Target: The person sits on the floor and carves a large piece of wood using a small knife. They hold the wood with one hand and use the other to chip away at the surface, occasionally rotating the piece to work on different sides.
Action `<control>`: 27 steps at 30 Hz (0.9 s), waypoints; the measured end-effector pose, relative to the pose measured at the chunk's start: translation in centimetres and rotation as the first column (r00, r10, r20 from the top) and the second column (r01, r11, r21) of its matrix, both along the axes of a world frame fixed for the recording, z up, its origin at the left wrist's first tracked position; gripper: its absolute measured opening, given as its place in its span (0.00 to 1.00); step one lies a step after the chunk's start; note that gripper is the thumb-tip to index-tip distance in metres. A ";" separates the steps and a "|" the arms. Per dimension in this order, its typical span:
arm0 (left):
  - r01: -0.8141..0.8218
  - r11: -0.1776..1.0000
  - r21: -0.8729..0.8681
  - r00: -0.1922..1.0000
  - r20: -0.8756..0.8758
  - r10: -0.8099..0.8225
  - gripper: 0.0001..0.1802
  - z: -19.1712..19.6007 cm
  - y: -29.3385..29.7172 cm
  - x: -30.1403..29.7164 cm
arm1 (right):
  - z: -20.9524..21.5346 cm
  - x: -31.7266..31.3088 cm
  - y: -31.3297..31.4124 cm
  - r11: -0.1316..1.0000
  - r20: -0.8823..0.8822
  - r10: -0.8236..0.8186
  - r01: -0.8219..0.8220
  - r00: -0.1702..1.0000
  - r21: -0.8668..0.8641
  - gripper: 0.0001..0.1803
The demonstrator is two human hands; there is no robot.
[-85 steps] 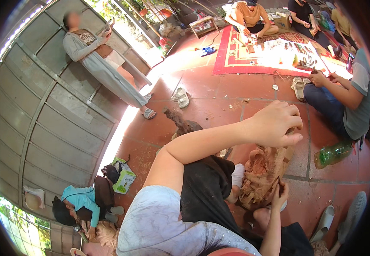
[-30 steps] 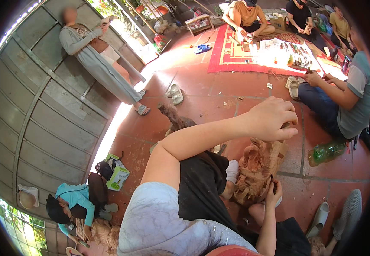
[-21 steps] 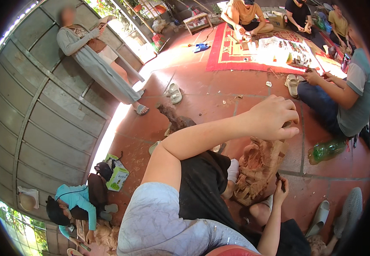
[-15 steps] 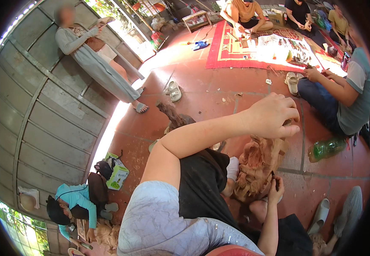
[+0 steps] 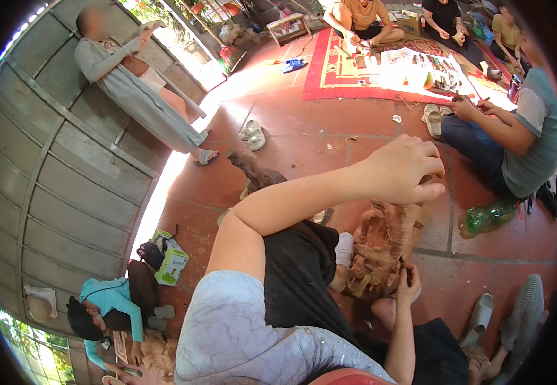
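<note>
A carved reddish-brown wood piece (image 5: 381, 240), deeply cut with folds and ridges, stands between my legs. My left hand (image 5: 402, 170) hangs above its upper end, fingers curled downward and thumb below them. A bit of something brownish shows between those fingers, but most of it is hidden. Against the lower right side of the carving, my right hand (image 5: 408, 287) is closed with its fingertips close to the wood. Something slim and dark shows at those fingertips, too small to name. Dark cloth (image 5: 301, 269) covers my lap.
A dark gnarled wood piece (image 5: 253, 170) lies beyond my left forearm. At right are a green plastic bottle (image 5: 489, 218), a slipper (image 5: 479, 319) and a seated person (image 5: 529, 135). Others sit around a red mat (image 5: 330, 86); someone stands by the metal wall (image 5: 73, 192).
The whole view has shifted slightly. My right hand's fingers have drawn in closer to the carving. My left hand keeps nearly the same pose above it.
</note>
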State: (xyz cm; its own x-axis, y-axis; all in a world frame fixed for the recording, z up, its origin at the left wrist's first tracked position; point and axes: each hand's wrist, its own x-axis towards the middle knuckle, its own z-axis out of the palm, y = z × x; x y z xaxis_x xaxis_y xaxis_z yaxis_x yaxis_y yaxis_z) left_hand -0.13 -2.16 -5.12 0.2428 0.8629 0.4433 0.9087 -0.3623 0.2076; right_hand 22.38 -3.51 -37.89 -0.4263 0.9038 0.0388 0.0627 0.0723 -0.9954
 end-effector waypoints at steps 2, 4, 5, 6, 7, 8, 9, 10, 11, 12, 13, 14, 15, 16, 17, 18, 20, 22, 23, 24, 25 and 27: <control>0.000 1.000 -0.016 1.000 -0.002 0.000 0.15 0.2 -0.1 0.0 | 0.7 0.6 0.3 0.989 -0.061 0.062 -0.069 0.996 -0.132 0.05; 0.004 1.000 -0.019 1.000 -0.005 -0.004 0.16 0.4 0.0 0.0 | -0.6 1.1 1.9 0.976 -0.183 0.049 -0.086 0.982 -0.201 0.05; 0.006 1.000 -0.014 1.000 -0.009 -0.006 0.16 0.3 0.0 -0.1 | -0.9 1.0 2.6 0.982 -0.191 0.007 -0.044 0.982 -0.186 0.05; 0.013 1.000 -0.009 1.000 -0.012 -0.013 0.16 0.3 0.1 -0.1 | -1.3 0.7 3.2 0.979 -0.187 -0.023 -0.016 0.982 -0.204 0.05; 0.017 1.000 -0.003 1.000 -0.013 -0.017 0.16 0.3 0.3 -0.1 | -2.1 0.4 3.8 0.975 -0.183 -0.053 0.011 0.982 -0.223 0.05; 0.021 1.000 0.002 1.000 -0.014 -0.021 0.16 0.3 0.4 -0.1 | -2.6 0.0 4.0 0.970 -0.178 -0.083 0.038 0.981 -0.240 0.05; 0.025 1.000 0.008 1.000 -0.015 -0.025 0.17 0.3 0.6 0.0 | -3.1 -0.2 3.9 0.981 -0.155 -0.059 0.029 0.986 -0.193 0.06; 0.025 1.000 0.004 1.000 -0.016 -0.025 0.17 0.3 0.7 0.1 | -3.5 0.1 3.8 0.986 -0.084 -0.059 0.046 0.995 -0.159 0.06; 0.009 1.000 -0.013 1.000 -0.020 -0.009 0.17 0.1 0.3 -0.1 | -2.4 -0.5 2.3 0.990 -0.014 -0.046 0.044 0.999 -0.138 0.06; 0.000 1.000 -0.027 1.000 -0.022 0.000 0.17 0.1 0.0 -0.2 | -0.9 -0.9 0.9 0.993 0.057 -0.039 0.046 0.998 -0.111 0.06; -0.009 0.999 -0.033 1.000 -0.026 0.009 0.17 0.1 -0.2 -0.3 | 1.0 -1.1 -0.1 0.990 0.070 -0.034 0.043 0.997 -0.133 0.05; -0.012 0.999 -0.031 1.000 -0.024 0.011 0.17 0.0 -0.3 -0.4 | 1.3 -1.0 0.2 0.984 -0.012 -0.029 0.027 0.999 -0.178 0.05; -0.013 0.999 -0.031 1.000 -0.023 0.013 0.18 -0.1 -0.4 -0.5 | 1.3 -1.0 0.4 0.975 -0.095 -0.030 0.008 0.995 -0.223 0.05; -0.008 1.000 -0.025 1.000 -0.023 0.008 0.18 -0.2 -0.5 -0.6 | 1.2 -0.9 0.3 0.963 -0.179 -0.035 -0.015 0.983 -0.268 0.05; -0.001 1.000 -0.015 1.000 -0.024 0.001 0.18 -0.1 -0.4 -0.6 | -0.5 -0.1 1.7 0.990 -0.131 -0.019 0.001 0.991 -0.139 0.05; 0.007 1.000 -0.011 1.000 -0.029 -0.008 0.18 0.0 -0.2 -0.5 | -1.2 0.1 2.5 0.986 -0.104 -0.052 0.034 0.993 -0.166 0.05; 0.004 0.998 -0.061 1.000 -0.022 -0.005 0.18 0.6 0.0 -0.2 | -2.6 0.2 4.1 0.968 -0.050 -0.123 0.109 0.991 -0.224 0.06; 0.020 0.997 -0.078 1.000 -0.015 -0.021 0.19 0.9 0.7 0.2 | -3.3 -0.2 5.0 0.913 -0.051 -0.132 0.102 0.990 -0.396 0.08; 0.038 0.997 -0.067 0.999 -0.007 -0.038 0.19 0.9 0.8 0.4 | -5.4 -0.2 5.3 0.976 0.077 -0.115 0.127 0.990 -0.176 0.08; 0.053 0.997 -0.063 0.999 0.008 -0.053 0.19 0.7 0.7 0.2 | -5.0 -1.0 4.4 0.992 0.170 -0.124 0.126 0.978 0.004 0.08; 0.022 0.996 -0.089 1.000 -0.003 -0.023 0.19 0.5 0.0 -0.4 | -0.8 -2.2 2.8 0.992 0.182 -0.100 0.112 0.978 -0.061 0.07; 0.009 0.992 -0.126 1.000 -0.008 -0.010 0.18 1.0 -0.2 -0.7 | 2.1 -2.5 2.3 0.966 0.087 -0.142 0.157 0.986 -0.207 0.08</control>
